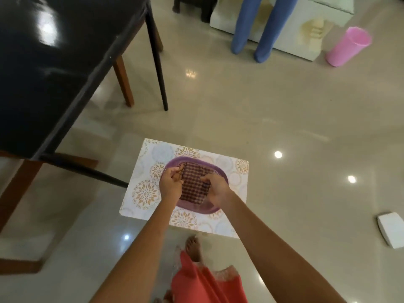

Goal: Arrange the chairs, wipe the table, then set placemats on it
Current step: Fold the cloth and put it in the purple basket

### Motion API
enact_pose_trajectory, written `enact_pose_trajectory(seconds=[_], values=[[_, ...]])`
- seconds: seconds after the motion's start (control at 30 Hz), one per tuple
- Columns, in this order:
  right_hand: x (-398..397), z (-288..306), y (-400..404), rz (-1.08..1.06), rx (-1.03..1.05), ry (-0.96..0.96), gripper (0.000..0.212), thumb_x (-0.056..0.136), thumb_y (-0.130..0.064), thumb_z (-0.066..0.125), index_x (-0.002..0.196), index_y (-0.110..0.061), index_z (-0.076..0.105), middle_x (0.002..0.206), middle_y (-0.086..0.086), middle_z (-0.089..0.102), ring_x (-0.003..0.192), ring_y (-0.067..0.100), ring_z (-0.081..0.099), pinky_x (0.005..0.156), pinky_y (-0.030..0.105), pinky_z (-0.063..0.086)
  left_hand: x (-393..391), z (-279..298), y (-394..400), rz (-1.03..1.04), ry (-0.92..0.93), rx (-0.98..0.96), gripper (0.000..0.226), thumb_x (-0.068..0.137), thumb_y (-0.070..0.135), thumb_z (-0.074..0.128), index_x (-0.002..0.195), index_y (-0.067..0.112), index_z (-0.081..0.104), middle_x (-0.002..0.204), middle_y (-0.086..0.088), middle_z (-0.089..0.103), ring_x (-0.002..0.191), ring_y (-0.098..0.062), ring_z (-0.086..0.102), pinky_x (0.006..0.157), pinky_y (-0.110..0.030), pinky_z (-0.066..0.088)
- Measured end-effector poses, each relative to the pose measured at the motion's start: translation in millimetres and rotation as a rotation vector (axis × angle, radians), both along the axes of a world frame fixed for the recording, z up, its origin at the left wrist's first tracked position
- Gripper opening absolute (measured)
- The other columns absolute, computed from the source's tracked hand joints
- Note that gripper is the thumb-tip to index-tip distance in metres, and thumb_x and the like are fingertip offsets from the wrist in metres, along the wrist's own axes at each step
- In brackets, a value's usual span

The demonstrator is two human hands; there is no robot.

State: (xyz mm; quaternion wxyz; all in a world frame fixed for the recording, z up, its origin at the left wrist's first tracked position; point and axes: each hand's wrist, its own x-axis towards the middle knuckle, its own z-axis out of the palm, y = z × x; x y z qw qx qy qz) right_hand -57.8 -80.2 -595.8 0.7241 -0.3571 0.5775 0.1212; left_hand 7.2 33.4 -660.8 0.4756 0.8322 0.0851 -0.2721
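Note:
A folded checkered cloth (194,184) in maroon and tan is held over a purple oval basin (220,207). My left hand (171,182) grips the cloth's left edge. My right hand (215,190) pinches its right side. The basin sits on a floral placemat (144,191) that lies on the tiled floor. The glossy black table (54,62) fills the upper left, its corner near the mat. Brown wooden chair legs (123,82) show under and beside the table.
A person in blue trousers (264,29) stands at the top by a white box (306,22). A pink bin (347,47) stands at the upper right. A white flat object (391,229) lies on the floor at the right. My foot (193,248) is just below the mat.

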Motion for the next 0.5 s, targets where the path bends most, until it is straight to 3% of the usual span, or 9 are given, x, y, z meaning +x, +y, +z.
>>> enact_pose_trajectory(seconds=[0.1, 0.17, 0.23, 0.33, 0.4, 0.43, 0.5], values=[[6.6, -5.8, -7.7, 0.095, 0.042, 0.055, 0.020, 0.090, -0.005, 0.048, 0.107, -0.004, 0.059, 0.111, 0.016, 0.065, 0.101, 0.034, 0.060, 0.080, 0.047, 0.054, 2.6, -14.4, -4.1, -0.127, -0.050, 0.107, 0.029, 0.092, -0.002, 0.050, 0.112, 0.014, 0.061, 0.101, -0.001, 0.064, 0.092, -0.022, 0.059, 0.082, -0.034, 0.049], [4.7, -4.2, -14.0, 0.174, 0.057, 0.093, 0.014, 0.094, -0.006, 0.046, 0.103, -0.005, 0.056, 0.096, 0.011, 0.063, 0.088, 0.025, 0.057, 0.067, 0.037, 0.050, 1.7, -13.9, -6.8, -0.190, -0.059, 0.155, 0.019, 0.098, 0.013, 0.047, 0.108, 0.012, 0.062, 0.088, 0.002, 0.062, 0.079, -0.016, 0.056, 0.075, -0.032, 0.048], [2.2, -3.4, -24.0, 0.222, 0.012, 0.095, 0.013, 0.096, -0.002, 0.045, 0.103, -0.004, 0.057, 0.082, 0.005, 0.057, 0.074, 0.017, 0.053, 0.059, 0.030, 0.043, 1.4, -11.9, -9.0, -0.196, -0.064, 0.173, 0.023, 0.101, 0.025, 0.044, 0.102, 0.012, 0.064, 0.084, 0.003, 0.065, 0.074, -0.013, 0.058, 0.065, -0.026, 0.049], [4.8, -0.9, -44.2, 0.274, -0.089, 0.051, 0.013, 0.093, 0.004, 0.047, 0.100, 0.003, 0.058, 0.081, 0.008, 0.058, 0.069, 0.019, 0.056, 0.061, 0.030, 0.051, -2.2, -2.7, -17.2, -0.129, -0.007, 0.152, 0.018, 0.099, 0.016, 0.048, 0.110, 0.017, 0.062, 0.088, 0.002, 0.066, 0.067, -0.006, 0.058, 0.056, -0.014, 0.047], [9.5, 0.7, -59.1, 0.313, -0.138, 0.048, 0.010, 0.089, 0.007, 0.051, 0.092, 0.006, 0.060, 0.086, 0.014, 0.061, 0.072, 0.023, 0.060, 0.075, 0.037, 0.056, -6.2, 4.1, -25.7, -0.032, 0.045, 0.112, 0.020, 0.096, 0.009, 0.051, 0.114, 0.013, 0.061, 0.083, 0.007, 0.062, 0.068, -0.008, 0.057, 0.064, -0.023, 0.053], [13.5, 4.2, -67.1, 0.328, -0.141, 0.041, 0.009, 0.088, 0.009, 0.053, 0.089, 0.007, 0.062, 0.087, 0.016, 0.061, 0.072, 0.024, 0.060, 0.076, 0.037, 0.055, -7.5, 8.5, -30.4, 0.022, 0.066, 0.108, 0.021, 0.095, 0.008, 0.052, 0.114, 0.010, 0.061, 0.080, 0.008, 0.059, 0.070, -0.010, 0.057, 0.068, -0.028, 0.054], [22.2, 12.2, -84.7, 0.376, -0.134, 0.007, 0.011, 0.085, 0.010, 0.054, 0.079, 0.007, 0.063, 0.081, 0.016, 0.060, 0.067, 0.023, 0.058, 0.067, 0.032, 0.051, -10.3, 16.3, -42.5, 0.094, 0.083, 0.146, 0.025, 0.095, 0.009, 0.053, 0.119, 0.012, 0.060, 0.077, 0.010, 0.055, 0.069, -0.011, 0.057, 0.065, -0.024, 0.052]])
